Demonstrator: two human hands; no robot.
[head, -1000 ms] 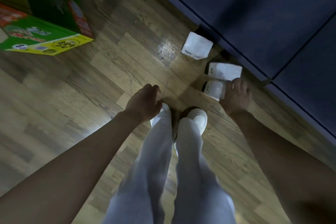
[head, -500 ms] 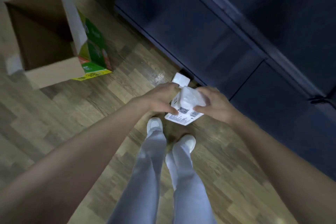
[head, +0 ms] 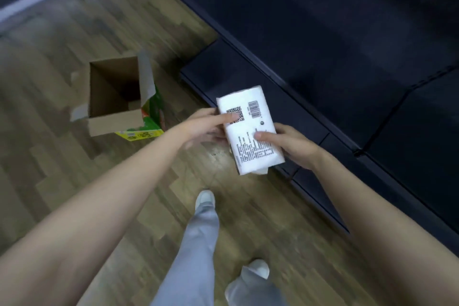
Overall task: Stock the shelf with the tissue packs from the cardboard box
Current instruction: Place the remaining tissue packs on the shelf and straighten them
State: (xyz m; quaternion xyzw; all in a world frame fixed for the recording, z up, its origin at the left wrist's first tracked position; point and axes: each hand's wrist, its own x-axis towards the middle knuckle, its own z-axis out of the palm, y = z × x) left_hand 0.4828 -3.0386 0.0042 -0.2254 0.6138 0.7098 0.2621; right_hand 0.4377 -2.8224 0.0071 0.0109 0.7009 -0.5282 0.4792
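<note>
The tissue pack (head: 249, 129) has a smooth white plastic wrap with a soft sheen and black print, a QR code and a barcode on its upper face. At nine o'clock from it stands the cardboard box (head: 116, 99): raw brown matt board inside, a glossy printed green and yellow skin outside. The floor (head: 62, 161) looks like wood-patterned planks, smooth, with a slight gloss where light reflects just below the pack. The shelf (head: 310, 40), from twelve to three o'clock, is dark, matt and smooth, perhaps painted metal. The trousers (head: 196, 251) are pale grey cloth, matt; the shoes (head: 205, 200) are white and smooth.
</note>
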